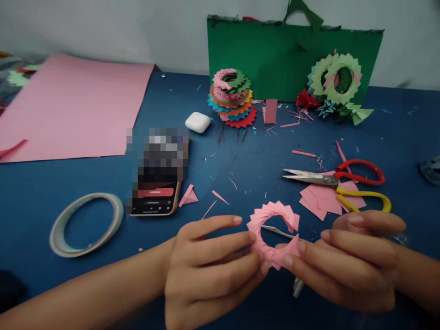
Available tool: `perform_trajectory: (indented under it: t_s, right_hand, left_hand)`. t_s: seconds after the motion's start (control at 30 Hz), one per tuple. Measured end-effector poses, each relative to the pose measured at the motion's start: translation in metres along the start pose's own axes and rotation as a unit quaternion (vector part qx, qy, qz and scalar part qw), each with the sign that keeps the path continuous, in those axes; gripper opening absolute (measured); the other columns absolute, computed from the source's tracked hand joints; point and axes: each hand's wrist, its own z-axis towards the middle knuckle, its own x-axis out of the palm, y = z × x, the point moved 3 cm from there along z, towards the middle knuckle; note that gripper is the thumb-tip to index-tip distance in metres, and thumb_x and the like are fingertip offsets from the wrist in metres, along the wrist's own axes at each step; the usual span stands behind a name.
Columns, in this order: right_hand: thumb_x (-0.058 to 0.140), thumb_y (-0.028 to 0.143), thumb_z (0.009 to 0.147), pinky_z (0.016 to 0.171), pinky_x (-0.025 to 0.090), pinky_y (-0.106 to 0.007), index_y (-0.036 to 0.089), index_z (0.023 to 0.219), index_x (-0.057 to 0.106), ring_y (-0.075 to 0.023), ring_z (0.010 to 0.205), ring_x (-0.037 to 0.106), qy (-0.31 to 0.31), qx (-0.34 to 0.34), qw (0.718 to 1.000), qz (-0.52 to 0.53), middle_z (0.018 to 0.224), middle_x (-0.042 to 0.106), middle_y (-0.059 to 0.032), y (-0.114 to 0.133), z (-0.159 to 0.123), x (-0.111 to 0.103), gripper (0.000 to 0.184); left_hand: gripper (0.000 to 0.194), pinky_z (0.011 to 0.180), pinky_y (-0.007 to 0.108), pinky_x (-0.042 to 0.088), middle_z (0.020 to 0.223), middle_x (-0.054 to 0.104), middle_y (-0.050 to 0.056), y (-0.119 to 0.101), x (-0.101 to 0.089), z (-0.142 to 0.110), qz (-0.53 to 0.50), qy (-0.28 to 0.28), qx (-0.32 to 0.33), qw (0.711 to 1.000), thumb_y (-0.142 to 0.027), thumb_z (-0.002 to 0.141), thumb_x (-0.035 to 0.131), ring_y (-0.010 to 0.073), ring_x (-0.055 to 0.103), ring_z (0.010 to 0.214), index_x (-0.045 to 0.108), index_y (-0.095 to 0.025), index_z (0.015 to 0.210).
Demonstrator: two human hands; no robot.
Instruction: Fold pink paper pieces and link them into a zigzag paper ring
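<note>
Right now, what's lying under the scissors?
Loose pink paper pieces lie on the blue table under the scissors, near the pivot and yellow handle. Whatever lies beneath those pieces is covered.

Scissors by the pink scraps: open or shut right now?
Nearly shut. The scissors lie flat on the table, blades together in a slim point, red and yellow handles only slightly apart; neither hand touches them.

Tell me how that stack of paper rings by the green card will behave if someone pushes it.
The stack of paper rings is folded paper, so it is probably very light and would slide easily on the blue table. Its layers sit unevenly, some jutting sideways, so a push likely shears the top rings off. The spiky edges look thin and apt to crumple.
</note>
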Motion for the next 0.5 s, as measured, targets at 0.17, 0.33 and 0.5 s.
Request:
perform_trajectory:
  t_s: [0.17, 0.33, 0.5]
  right_hand:
    - [0.06, 0.018, 0.085, 0.062, 0.038, -0.027, 0.037, 0.073, 0.07, -0.0046, 0.065, 0.052, -0.024, -0.053, 0.998, 0.029, 0.09, 0.068, 0.0222, -0.002, -0.01, 0.004, 0.025]
    - [0.046, 0.021, 0.093, 0.076, 0.041, -0.029, 0.027, 0.086, 0.067, -0.0083, 0.075, 0.061, 0.049, 0.022, 0.993, 0.108, 0.083, 0.072, 0.0085, -0.009, -0.007, 0.014, 0.023]
    - [0.057, 0.019, 0.086, 0.072, 0.049, -0.026, 0.016, 0.094, 0.062, -0.0113, 0.069, 0.063, 0.053, 0.123, 0.977, 0.167, 0.079, 0.071, -0.0018, -0.017, 0.004, 0.017, 0.01]
  left_hand:
    - [0.014, 0.093, 0.027, 0.052, 0.083, 0.074, -0.009, 0.001, 0.001, 0.002, -0.018, 0.005, 0.01, 1.0, -0.014, 0.086, 0.057, 0.0112, 0.07, 0.082, 0.066, -0.025, 0.084]
    - [0.016, 0.09, 0.026, 0.051, 0.084, 0.075, -0.002, 0.01, 0.007, 0.01, -0.107, 0.041, -0.001, 0.993, -0.01, 0.084, 0.056, 0.0117, 0.069, 0.078, 0.063, -0.019, 0.095]
    - [0.031, 0.063, 0.019, 0.057, 0.078, 0.072, 0.003, 0.027, 0.02, 0.007, -0.294, -0.049, -0.24, 0.924, -0.003, 0.074, 0.065, 0.0124, 0.068, 0.067, 0.065, -0.018, 0.1]
